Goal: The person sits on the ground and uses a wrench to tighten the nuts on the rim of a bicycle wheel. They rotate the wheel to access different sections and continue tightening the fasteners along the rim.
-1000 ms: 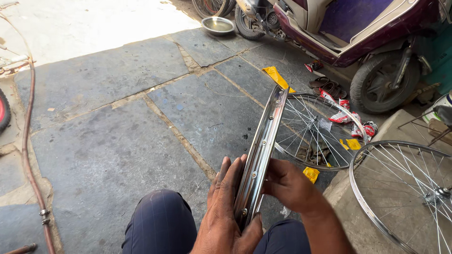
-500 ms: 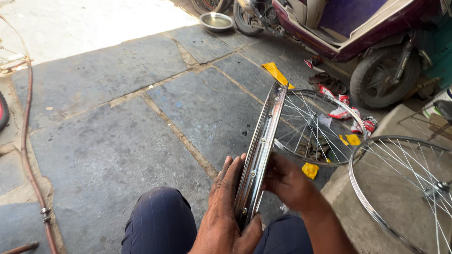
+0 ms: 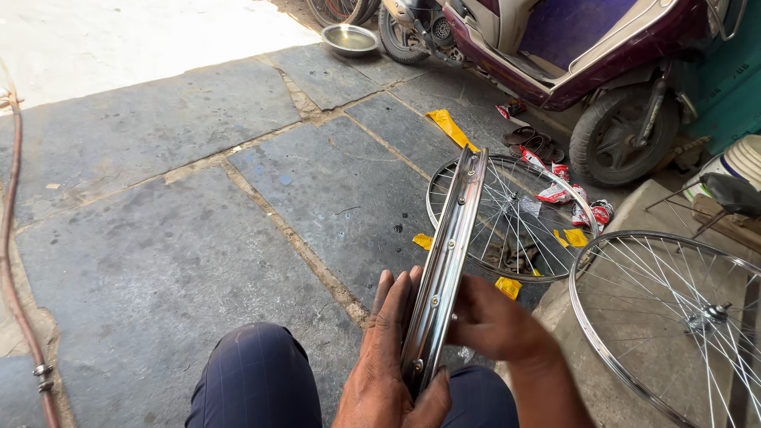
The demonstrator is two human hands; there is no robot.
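Note:
I hold a shiny steel bicycle wheel rim (image 3: 450, 246) upright on edge between my knees, its outer channel facing me. My left hand (image 3: 390, 366) lies flat against the rim's left side, fingers pointing up, thumb hooked under the near edge. On the right side, my right hand (image 3: 498, 325) reaches in among the spokes, fingers curled and slightly blurred. Thin spokes (image 3: 515, 222) fan out from the rim to the right. My dark-trousered knee (image 3: 258, 372) is at the bottom.
A second spoked wheel (image 3: 674, 317) lies flat at right on a concrete step. A maroon scooter (image 3: 579, 63) is parked at the back right, with sandals (image 3: 531, 141) and wrappers beside it. A metal bowl (image 3: 349, 38) sits far back. A reddish hose (image 3: 16, 261) runs along the left.
The view has shifted slightly and the rim has tilted a little. My right hand has moved along the rim's right side; my left hand stays flat on it.

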